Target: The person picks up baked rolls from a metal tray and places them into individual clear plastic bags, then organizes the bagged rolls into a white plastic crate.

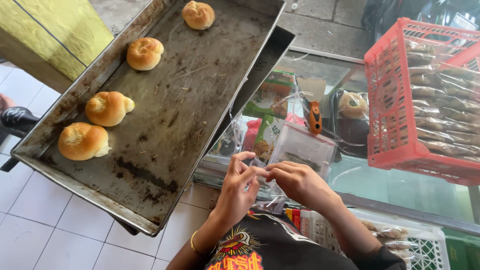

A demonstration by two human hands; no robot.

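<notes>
A small clear plastic bag (264, 172) is held between both hands just above the person's lap, in front of a glass counter (400, 185). It is pinched at its top edge, seemingly so that the thin film can be parted. The left hand (239, 187) is nearly closed, thumb and fingertips pressed on the bag's edge; a thin gold bangle (192, 243) is worn at that wrist. The right hand (295, 181) is curled likewise, its fingertips gripping the same edge from the other side. To the left, a worn metal tray (165, 140) is propped over a second tray, with four buns (107, 107) kept along its far side. An orange cutter (314, 116) lies on the counter, and a red crate (400, 100) of wrapped goods stands to the right.
</notes>
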